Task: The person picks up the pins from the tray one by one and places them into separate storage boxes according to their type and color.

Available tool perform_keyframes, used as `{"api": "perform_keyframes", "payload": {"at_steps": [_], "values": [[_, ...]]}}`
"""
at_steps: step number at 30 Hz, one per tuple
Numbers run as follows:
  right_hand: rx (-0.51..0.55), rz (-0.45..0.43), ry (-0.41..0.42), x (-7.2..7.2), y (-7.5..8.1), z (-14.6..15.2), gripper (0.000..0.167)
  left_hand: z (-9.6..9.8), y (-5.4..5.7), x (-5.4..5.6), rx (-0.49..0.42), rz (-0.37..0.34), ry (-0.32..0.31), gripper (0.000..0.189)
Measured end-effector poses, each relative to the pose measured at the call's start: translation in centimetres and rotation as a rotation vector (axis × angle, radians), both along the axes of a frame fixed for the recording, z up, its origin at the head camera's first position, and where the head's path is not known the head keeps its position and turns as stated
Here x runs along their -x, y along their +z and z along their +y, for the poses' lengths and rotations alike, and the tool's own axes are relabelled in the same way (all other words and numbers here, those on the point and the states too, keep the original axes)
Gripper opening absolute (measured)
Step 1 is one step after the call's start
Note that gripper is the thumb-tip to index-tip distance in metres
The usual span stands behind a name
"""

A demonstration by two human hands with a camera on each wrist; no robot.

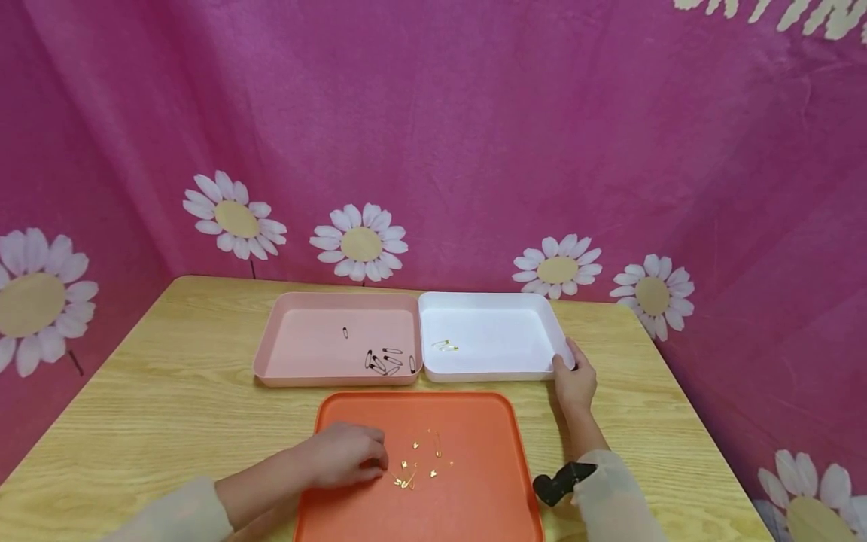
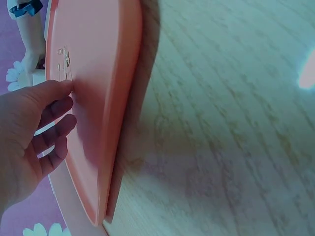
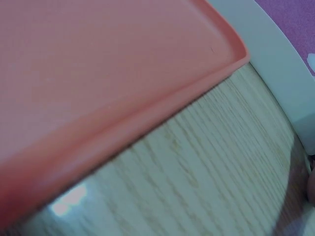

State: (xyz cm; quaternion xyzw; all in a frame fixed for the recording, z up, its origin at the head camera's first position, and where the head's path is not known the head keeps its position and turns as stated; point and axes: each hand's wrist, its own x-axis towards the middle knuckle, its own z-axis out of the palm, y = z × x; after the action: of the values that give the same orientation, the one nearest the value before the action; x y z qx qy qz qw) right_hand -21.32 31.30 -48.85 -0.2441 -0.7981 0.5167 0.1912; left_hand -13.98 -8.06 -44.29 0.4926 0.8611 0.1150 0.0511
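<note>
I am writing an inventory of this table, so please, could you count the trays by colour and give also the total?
Orange tray: 1
Pink tray: 1
White tray: 1
Total: 3 trays

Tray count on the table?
3. The pink tray is at the back left, the white tray is at the back right beside it, and the orange tray is in front of them, nearest the person. None looks hidden.
</note>
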Motion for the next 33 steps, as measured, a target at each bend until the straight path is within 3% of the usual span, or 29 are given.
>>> {"api": "perform_keyframes", "payload": {"at_steps": [10, 16, 22, 29, 33], "values": [[-0.004, 0.004, 0.002, -0.2, 0.1, -0.1, 0.049, 0.4, 0.1, -0.4, 0.006, 0.013, 0.027, 0.008], [0.001, -0.007, -0.001, -0.2, 0.1, -0.2, 0.049, 0.6, 0.0, -0.6, -0.005, -0.047, 0.066, 0.013], [0.007, -0.014, 0.006, -0.3, 0.1, -0.2, 0.049, 0.4, 0.1, -0.4, -0.062, -0.159, 0.111, 0.012], [0.006, -0.013, -0.001, 0.0, 0.1, -0.1, 0.049, 0.5, 1.5, 0.9, -0.177, -0.292, 0.187, 0.01], [0.001, -0.007, -0.006, 0.1, 0.1, -0.1, 0.049, 0.7, 2.6, 1.8, -0.239, -0.296, 0.238, 0.009]]}}
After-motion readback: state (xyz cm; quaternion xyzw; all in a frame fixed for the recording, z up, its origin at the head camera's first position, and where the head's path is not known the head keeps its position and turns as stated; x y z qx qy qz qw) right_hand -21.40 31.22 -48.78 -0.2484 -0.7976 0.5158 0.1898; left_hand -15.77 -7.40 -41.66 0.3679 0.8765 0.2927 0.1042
